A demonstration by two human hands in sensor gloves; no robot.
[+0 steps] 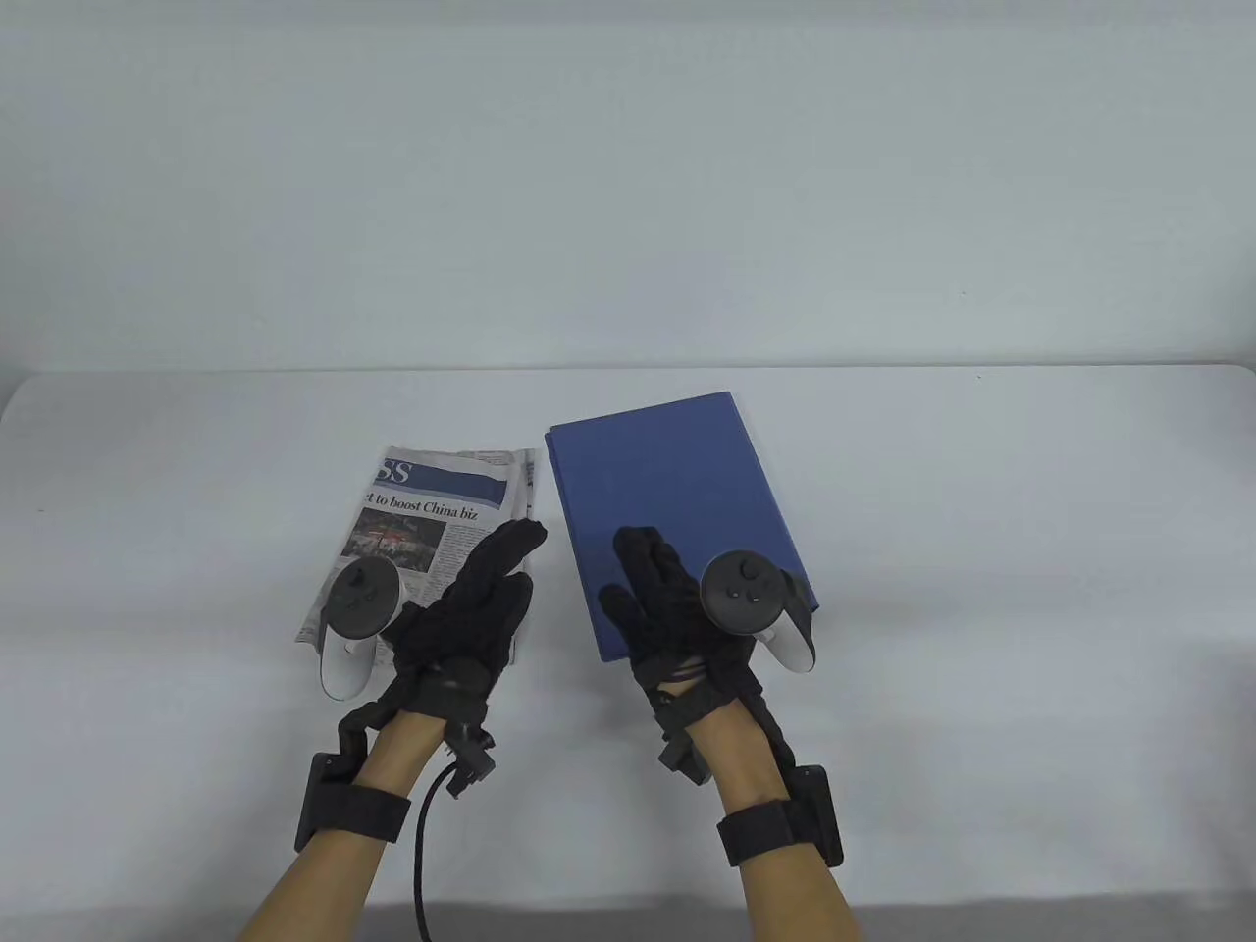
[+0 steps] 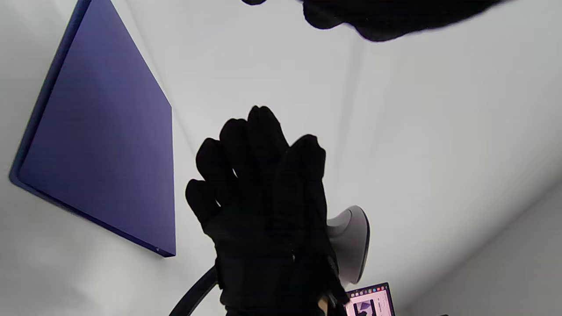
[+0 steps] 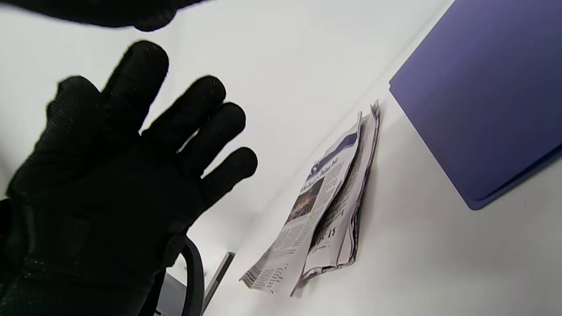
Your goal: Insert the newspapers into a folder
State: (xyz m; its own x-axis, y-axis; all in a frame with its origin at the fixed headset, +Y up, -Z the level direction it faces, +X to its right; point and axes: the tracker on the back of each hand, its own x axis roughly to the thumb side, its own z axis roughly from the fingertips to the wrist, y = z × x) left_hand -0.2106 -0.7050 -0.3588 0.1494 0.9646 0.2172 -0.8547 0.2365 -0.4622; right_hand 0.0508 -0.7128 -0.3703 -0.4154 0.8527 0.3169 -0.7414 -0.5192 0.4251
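Newspaper (image 1: 432, 510): lies flat on the table (image 1: 981, 549), left of the folder, just beside it.
Folder (image 1: 677, 500): lies closed on the table, right of the newspaper, slightly turned.
Left hand (image 1: 471, 608): above the newspaper's near right corner, fingers spread.
Right hand (image 1: 677, 618): above the folder's near edge, fingers spread.
Hands: side by side, apart, nearer the table's front edge than paper and folder.

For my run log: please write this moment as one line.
closed blue folder flat on table | folded newspaper beside it | left hand open | right hand open
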